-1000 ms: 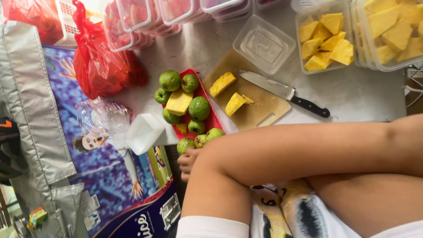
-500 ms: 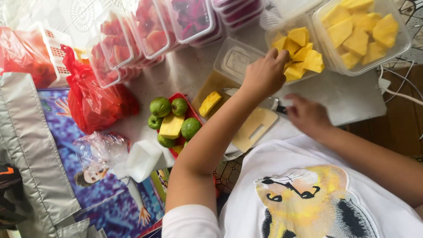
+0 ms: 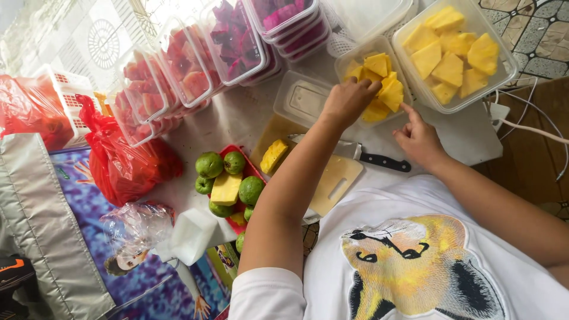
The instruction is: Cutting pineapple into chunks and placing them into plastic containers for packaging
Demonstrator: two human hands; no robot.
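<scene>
My left hand (image 3: 348,102) reaches over a wooden cutting board (image 3: 339,178) into a small clear tub (image 3: 342,64) of yellow pineapple pieces (image 3: 384,89). Its fingers curl down onto a piece at the tub's near edge. My right hand (image 3: 419,139) hovers beside the same tub, index finger stretched out and touching its rim, holding nothing. A black-handled knife (image 3: 384,161) lies on the board between my arms. One pineapple wedge (image 3: 274,155) rests on the board's left end.
A larger tub of pineapple (image 3: 453,56) stands at the far right, an empty clear tub (image 3: 303,99) to the left. Green guavas (image 3: 209,164) and a pineapple chunk (image 3: 226,188) fill a red tray. Stacked tubs of red and purple fruit (image 3: 234,38), red bags (image 3: 127,169), a white cable (image 3: 533,129).
My left arm rose from across my lap and reached to the small tub. One of two pineapple wedges has left the board. My right hand came up beside the tub.
</scene>
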